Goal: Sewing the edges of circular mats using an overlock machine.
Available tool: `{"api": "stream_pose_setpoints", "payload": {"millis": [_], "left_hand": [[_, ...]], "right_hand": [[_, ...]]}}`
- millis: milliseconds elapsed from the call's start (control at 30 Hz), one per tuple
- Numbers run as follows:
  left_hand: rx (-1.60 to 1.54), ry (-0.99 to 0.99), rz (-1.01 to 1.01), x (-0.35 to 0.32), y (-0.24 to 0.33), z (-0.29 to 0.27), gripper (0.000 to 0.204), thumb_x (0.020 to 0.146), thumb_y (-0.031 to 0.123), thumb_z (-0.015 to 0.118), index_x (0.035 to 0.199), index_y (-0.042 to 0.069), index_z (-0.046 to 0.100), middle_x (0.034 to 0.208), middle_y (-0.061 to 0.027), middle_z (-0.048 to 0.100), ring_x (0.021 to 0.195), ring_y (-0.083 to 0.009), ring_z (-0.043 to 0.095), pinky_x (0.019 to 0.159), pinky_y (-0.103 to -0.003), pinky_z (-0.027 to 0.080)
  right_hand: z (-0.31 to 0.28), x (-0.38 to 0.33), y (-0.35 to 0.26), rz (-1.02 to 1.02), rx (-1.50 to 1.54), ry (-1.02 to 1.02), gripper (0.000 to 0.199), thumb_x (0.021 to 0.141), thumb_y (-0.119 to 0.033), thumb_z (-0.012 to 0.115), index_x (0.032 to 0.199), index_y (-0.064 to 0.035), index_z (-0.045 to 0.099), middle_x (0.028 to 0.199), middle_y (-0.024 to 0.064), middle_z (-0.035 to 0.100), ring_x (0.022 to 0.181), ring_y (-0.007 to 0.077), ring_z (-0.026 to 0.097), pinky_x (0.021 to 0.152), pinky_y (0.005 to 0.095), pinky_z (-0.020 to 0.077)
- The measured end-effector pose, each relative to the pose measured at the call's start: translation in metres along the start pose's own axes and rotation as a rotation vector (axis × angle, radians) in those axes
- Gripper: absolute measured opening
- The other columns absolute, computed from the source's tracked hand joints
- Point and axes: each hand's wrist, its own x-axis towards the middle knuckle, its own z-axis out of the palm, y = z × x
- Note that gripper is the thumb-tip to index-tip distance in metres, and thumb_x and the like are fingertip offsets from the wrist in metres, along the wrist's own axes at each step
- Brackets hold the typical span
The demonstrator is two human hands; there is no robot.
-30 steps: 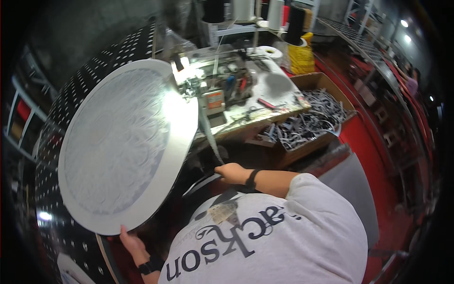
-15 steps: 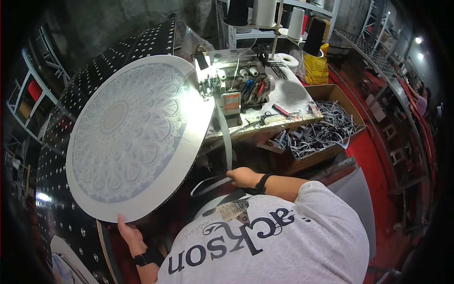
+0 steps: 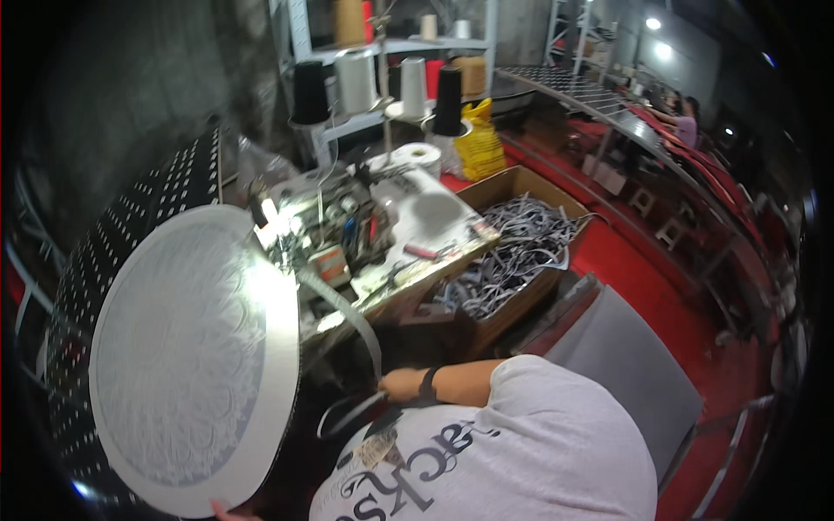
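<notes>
"Our view has swung since half a second ago: the mat (image 3: 178, 365) sits lower and farther left in it, and the strip (image 3: 358, 323) bows more. What are our hands doing?"

"Our left hand (image 3: 229, 512) is mostly cut off by the lower edge. It touches the mat's bottom rim, but we cannot tell whether its fingers grip. Our right hand (image 3: 402, 385) has its fingers clamped on the strip, whose loop hangs beside our shirt (image 3: 565, 443)."

"And where is the mat?"

"Ahead of us on the left, round, pale and patterned, its right edge at the lit head of the sewing machine (image 3: 347, 221). We see the strip curve from there to our right hand."

"What lies around?"

"On the white worktop (image 3: 421, 191), a red-handled tool (image 3: 420, 252); to our right, a box (image 3: 499, 330) of grey scraps (image 3: 512, 243); past the mat, a dotted black table (image 3: 187, 174)."

"Farther off?"

"Thread cones (image 3: 448, 100) behind the machine, with a yellow bag (image 3: 480, 143) near them. Well beyond, we make out a person (image 3: 686, 130) by a long table (image 3: 599, 104)."
</notes>
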Motion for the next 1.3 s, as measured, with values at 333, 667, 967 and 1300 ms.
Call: {"api": "stream_pose_setpoints", "payload": {"millis": [333, 667, 967, 1300], "left_hand": [[0.326, -0.121, -0.075, 0.027, -0.025, -0.031, 0.042, 0.083, 0.034, 0.042, 0.105, -0.001, 0.048, 0.094, -0.0085, 0.049, 0.079, -0.0181, 0.041, 0.075, -0.028, 0.031], [-0.09, -0.22, 0.08, 0.024, -0.009, -0.01, 0.044, 0.082, 0.027, 0.043, 0.113, -0.005, 0.039, 0.111, -0.0119, 0.047, 0.101, -0.0234, 0.045, 0.085, -0.035, 0.035], [0.006, -0.124, 0.125, 0.0, -0.022, -0.007, 0.038, 0.081, 0.023, 0.047, 0.107, -0.004, 0.043, 0.104, -0.0104, 0.05, 0.091, -0.0208, 0.051, 0.077, -0.032, 0.041], [0.096, -0.371, 0.071, -0.015, -0.029, -0.008, 0.03, 0.081, 0.021, 0.045, 0.102, 0.0, 0.046, 0.094, -0.0086, 0.053, 0.083, -0.0197, 0.053, 0.068, -0.03, 0.044]], "right_hand": [[0.012, -0.022, -0.001, 0.055, -0.021, -0.021, 0.032, 0.066, -0.009, 0.054, 0.098, -0.0052, 0.055, 0.091, 0.0165, 0.057, 0.089, 0.0301, 0.054, 0.075, 0.0355, 0.0419], [0.017, -0.012, 0.013, 0.033, -0.17, -0.037, 0.028, 0.067, -0.021, 0.054, 0.091, -0.0066, 0.058, 0.085, 0.0165, 0.058, 0.083, 0.0307, 0.056, 0.071, 0.0377, 0.0436], [0.02, -0.007, 0.01, 0.023, -0.159, -0.037, 0.027, 0.069, -0.019, 0.051, 0.093, -0.0067, 0.056, 0.085, 0.017, 0.058, 0.082, 0.0316, 0.055, 0.071, 0.0381, 0.0433], [0.012, -0.011, 0.004, 0.035, -0.177, -0.057, 0.03, 0.068, -0.02, 0.053, 0.094, -0.0069, 0.057, 0.087, 0.0162, 0.058, 0.084, 0.0297, 0.056, 0.073, 0.0362, 0.0429]]}}
